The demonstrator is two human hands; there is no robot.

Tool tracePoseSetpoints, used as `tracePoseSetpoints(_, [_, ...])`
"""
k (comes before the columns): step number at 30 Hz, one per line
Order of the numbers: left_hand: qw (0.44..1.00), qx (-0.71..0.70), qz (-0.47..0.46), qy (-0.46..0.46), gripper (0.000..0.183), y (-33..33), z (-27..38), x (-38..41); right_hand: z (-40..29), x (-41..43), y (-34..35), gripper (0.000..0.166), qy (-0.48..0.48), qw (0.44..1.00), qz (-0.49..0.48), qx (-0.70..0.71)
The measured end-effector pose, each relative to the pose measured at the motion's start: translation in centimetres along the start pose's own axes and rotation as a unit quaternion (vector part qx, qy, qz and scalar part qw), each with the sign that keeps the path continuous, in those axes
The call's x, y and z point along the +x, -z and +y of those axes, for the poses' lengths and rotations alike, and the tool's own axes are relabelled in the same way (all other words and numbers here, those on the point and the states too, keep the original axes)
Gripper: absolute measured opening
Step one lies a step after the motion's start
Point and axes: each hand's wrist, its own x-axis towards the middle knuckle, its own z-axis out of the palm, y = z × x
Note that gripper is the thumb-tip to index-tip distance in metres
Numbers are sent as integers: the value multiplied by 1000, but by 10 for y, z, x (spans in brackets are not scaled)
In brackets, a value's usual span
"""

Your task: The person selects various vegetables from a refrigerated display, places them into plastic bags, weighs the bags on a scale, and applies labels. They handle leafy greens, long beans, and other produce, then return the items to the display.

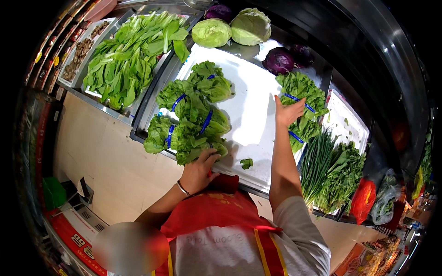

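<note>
My right hand (290, 112) is against the near-left side of a green lettuce bunch (302, 88) bound with a blue band. Its thumb stands apart over the white tray (247, 86), and its fingers touch the leaves. Another banded lettuce (305, 132) lies just below it. My left hand (198, 170), with a bracelet at the wrist, is at the near edge of the left lettuce group (193, 114). Its fingertips reach the nearest leaves, and something red shows beside the thumb. Several heads in that group wear blue bands. A loose leaf piece (246, 163) lies on the tray.
Leafy greens (127, 62) and a tray of mushrooms (79, 55) stand left. Green cabbages (250, 27) and purple cabbages (279, 60) line the back. At right are scallions (319, 162), herbs (342, 176) and a red bag (363, 200). A black divider (152, 93) separates the left compartments.
</note>
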Motion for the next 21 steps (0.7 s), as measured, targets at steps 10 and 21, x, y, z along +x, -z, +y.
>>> tracePoseSetpoints(10, [994, -55, 77, 54, 44, 20, -7, -22, -10, 3, -7, 91, -77, 995, 66, -14])
tracePoseSetpoints(21, [968, -168, 149, 110, 35, 34, -25, -36, -35, -59, -23, 86, -30, 922, 78, 379])
